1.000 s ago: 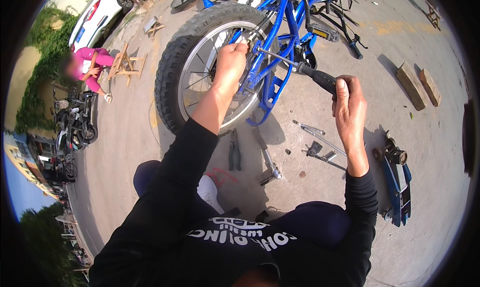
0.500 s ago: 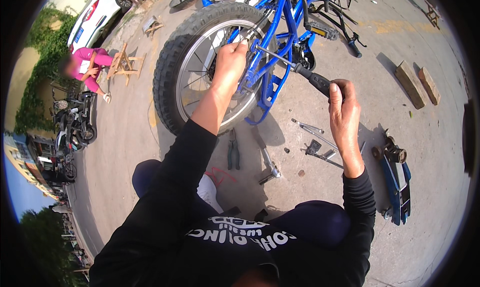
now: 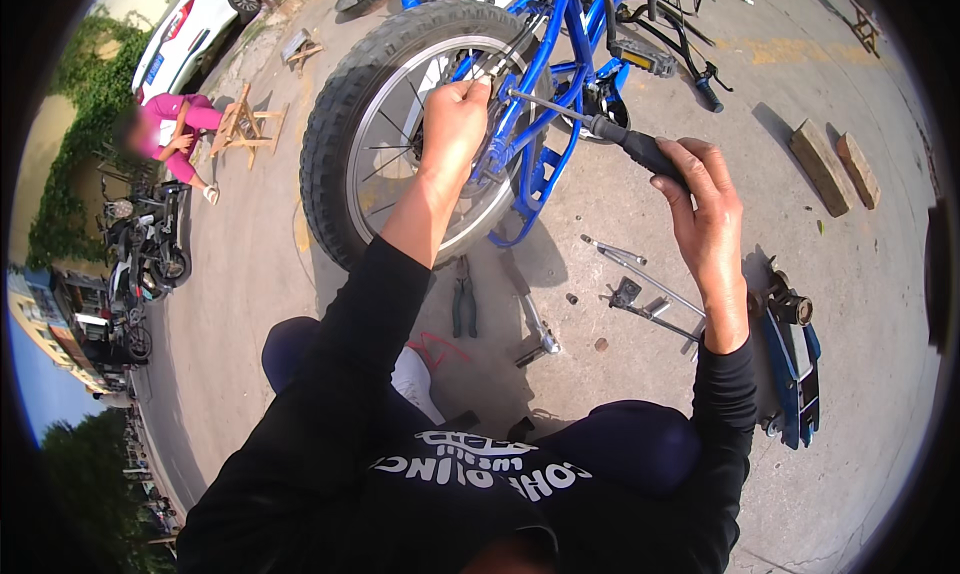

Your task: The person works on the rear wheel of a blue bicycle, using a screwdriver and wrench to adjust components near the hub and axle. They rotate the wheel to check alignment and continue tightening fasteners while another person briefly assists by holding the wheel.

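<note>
Both hands barely shift since a second ago, my right hand (image 3: 705, 209) sliding slightly down the screwdriver (image 3: 600, 129).
I pinch its black handle; my left hand (image 3: 455, 124) closes on the blue bicycle (image 3: 545, 44) frame beside the wheel (image 3: 370, 124); pliers (image 3: 463, 304) lie on the floor.

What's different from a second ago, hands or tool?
Little. The right hand has slid slightly up the screwdriver toward its black handle, keeping its grip. The left hand stays at the wheel hub. Pliers on the ground are unmoved.
</note>
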A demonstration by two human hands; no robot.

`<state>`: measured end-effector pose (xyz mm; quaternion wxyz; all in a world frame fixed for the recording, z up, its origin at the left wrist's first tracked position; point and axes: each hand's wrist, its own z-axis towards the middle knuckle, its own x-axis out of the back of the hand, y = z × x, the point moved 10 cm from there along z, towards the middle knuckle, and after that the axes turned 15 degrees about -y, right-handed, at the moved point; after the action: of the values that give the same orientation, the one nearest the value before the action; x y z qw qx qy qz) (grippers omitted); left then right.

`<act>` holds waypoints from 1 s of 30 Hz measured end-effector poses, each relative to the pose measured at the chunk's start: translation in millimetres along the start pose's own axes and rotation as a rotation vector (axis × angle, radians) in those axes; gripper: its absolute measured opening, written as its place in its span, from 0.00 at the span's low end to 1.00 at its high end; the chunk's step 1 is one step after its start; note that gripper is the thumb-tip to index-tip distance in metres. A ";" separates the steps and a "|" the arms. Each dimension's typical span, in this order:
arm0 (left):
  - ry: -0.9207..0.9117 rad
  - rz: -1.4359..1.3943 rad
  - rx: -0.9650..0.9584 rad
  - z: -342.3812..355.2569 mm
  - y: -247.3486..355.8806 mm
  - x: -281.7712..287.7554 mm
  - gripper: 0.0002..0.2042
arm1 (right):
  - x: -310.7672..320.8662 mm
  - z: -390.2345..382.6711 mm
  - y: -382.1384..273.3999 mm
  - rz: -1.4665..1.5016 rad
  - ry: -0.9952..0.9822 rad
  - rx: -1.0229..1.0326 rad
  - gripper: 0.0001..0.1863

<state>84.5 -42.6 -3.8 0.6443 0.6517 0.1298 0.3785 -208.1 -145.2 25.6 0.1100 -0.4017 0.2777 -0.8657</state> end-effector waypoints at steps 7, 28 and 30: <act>0.001 -0.143 0.021 8.6 -16.7 0.6 0.15 | 2.8 8.1 -4.4 -0.012 -0.111 0.049 0.20; 0.041 0.155 -0.017 -4.0 10.1 -0.5 0.19 | -8.3 0.1 6.7 0.107 -0.176 -0.182 0.16; 0.026 0.147 -0.027 0.0 4.9 -0.7 0.19 | -5.3 0.0 1.0 0.073 -0.141 -0.113 0.17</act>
<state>82.4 -43.7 0.5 0.6215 0.6460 0.0847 0.4350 -204.6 -143.8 21.7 0.1380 -0.4566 0.3322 -0.8137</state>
